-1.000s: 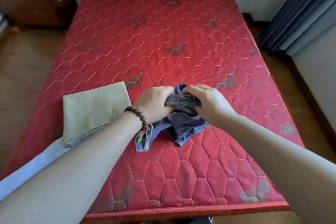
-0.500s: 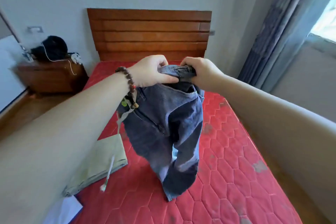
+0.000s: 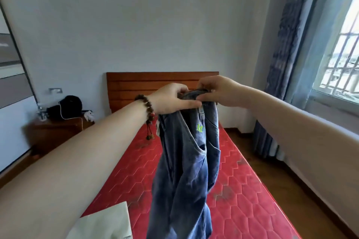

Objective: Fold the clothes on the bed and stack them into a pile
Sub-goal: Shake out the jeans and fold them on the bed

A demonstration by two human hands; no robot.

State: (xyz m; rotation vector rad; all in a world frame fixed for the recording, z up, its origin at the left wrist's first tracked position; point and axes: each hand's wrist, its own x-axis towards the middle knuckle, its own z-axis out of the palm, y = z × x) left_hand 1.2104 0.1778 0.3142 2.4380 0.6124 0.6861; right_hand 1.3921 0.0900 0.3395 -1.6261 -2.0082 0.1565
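Note:
A pair of blue jeans (image 3: 186,170) with a small green logo hangs in the air over the red quilted bed (image 3: 242,190), its legs dangling past the bottom of the view. My left hand (image 3: 171,100), with a bead bracelet on the wrist, grips the waistband from the left. My right hand (image 3: 217,91) pinches the same waistband from the right, close beside the left hand. A folded pale beige garment (image 3: 108,223) lies on the bed at the lower left, partly hidden by my left forearm.
A wooden headboard (image 3: 139,85) stands against the far wall. A wooden nightstand (image 3: 58,132) at the left carries a black object and a white cable. Blue curtains (image 3: 285,44) and a barred window (image 3: 342,60) are at the right, with wooden floor beside the bed.
Both hands lifted the jeans from a crumpled heap on the bed up into the air, where they now hang full length. The view tilted up toward the wall.

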